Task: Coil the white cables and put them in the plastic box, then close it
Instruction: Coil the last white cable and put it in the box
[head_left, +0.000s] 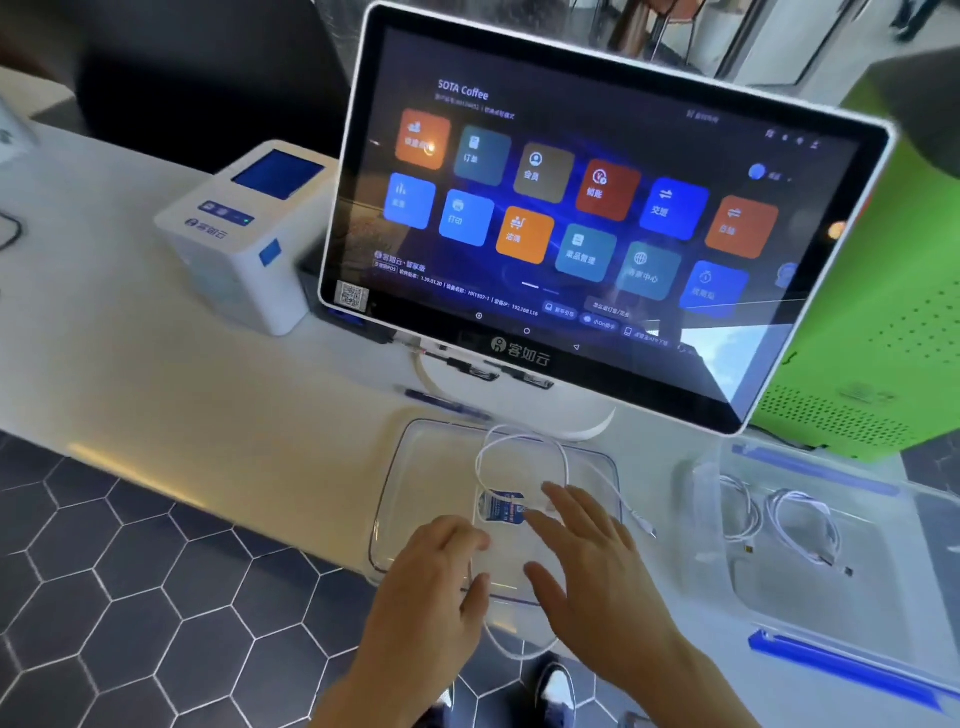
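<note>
A white counter (218, 415) runs across the view, with dark hexagon floor tiles (130, 597) at near left; a large touchscreen (597, 208) stands tilted at the far centre, its display lit with coloured tiles; a green perforated cabinet (872, 364) stands at far right, beside the screen; a white printer (249, 234) sits at far left, just beside the screen's left edge.

A clear plastic box (852, 597) with blue clips lies open at near right; two coiled white cables (802, 525) rest inside it, side by side. A clear lid (415, 467) lies flat on the counter at near centre, in front of the screen's stand. One white cable (519, 457) lies in a loose loop on the lid, with a blue-and-white tag (506, 506) at its near side; one end trails right past the lid's edge; another stretch of it curves below the counter edge between the wrists.

The left hand (441, 566) is over the lid, fingers curled downward; whether it grips the cable cannot be told. The right hand (587, 551) is open, fingers spread, its fingertips near the tag; contact cannot be told.

A blue pen (447, 405) lies just beyond the lid.
</note>
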